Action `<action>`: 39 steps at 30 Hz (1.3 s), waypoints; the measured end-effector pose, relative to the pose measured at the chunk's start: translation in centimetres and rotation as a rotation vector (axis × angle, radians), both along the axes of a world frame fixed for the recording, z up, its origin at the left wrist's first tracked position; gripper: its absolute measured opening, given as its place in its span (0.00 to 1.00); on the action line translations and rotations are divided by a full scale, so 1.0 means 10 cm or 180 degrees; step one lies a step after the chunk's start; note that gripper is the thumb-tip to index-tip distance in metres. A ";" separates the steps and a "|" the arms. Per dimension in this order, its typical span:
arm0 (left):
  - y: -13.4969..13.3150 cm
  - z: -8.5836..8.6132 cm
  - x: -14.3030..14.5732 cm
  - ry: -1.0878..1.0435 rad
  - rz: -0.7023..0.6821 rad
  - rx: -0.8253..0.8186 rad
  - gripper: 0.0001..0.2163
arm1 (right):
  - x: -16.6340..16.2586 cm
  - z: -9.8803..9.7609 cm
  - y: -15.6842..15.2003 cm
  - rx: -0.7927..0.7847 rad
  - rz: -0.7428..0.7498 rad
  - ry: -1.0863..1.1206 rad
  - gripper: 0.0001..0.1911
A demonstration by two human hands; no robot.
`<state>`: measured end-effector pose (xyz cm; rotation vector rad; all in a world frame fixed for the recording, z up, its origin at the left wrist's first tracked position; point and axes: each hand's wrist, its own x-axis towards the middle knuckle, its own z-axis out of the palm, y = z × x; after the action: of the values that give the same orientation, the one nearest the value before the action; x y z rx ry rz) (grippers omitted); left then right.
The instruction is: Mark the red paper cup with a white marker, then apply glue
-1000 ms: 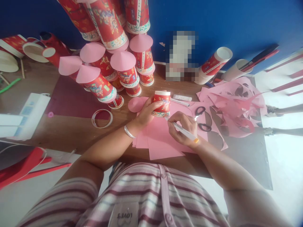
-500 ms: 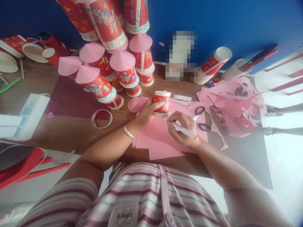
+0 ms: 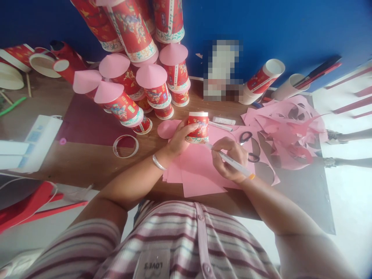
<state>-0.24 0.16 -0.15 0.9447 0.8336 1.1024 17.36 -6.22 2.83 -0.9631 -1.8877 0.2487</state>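
In my left hand (image 3: pixel 180 138) is a red patterned paper cup (image 3: pixel 198 128), gripped around its side. Green and orange drawing runs along the cup's white band at the near end. My right hand (image 3: pixel 231 158) is closed on a white marker with an orange end (image 3: pixel 236 166), its tip a little to the right of that band. Whether the tip touches the cup I cannot tell. Beneath both hands lie pink paper sheets (image 3: pixel 200 174). Scissors with dark handles (image 3: pixel 245 137) lie partly hidden behind my right hand.
Red cup towers with pink cone tops (image 3: pixel 151 79) stand at the back left. A paper ring (image 3: pixel 125 146) and a small pink cone (image 3: pixel 167 129) lie nearby. Pink paper scraps (image 3: pixel 293 131) pile up at right, below a cup holding dark and red pens (image 3: pixel 290 86).
My right hand and the marker have shifted slightly right, away from the cup. The cup has tipped a little, so its white top opening no longer shows.
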 end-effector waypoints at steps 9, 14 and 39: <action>0.03 -0.06 -0.01 0.0047 0.0086 0.0135 0.08 | -0.01 -0.02 0.03 0.0054 -0.0065 -0.0070 0.08; 0.02 -0.03 0.00 0.0015 0.0060 0.0117 0.06 | -0.03 -0.03 0.04 0.0143 0.0079 -0.0050 0.10; 0.01 -0.12 0.02 -0.0643 -0.0338 -0.0207 0.16 | -0.05 -0.05 0.06 0.0198 0.0314 0.0072 0.11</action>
<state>-0.04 0.26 -1.38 0.7997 0.6432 1.0533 16.89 -5.58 2.38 -0.8235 -1.9135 0.2565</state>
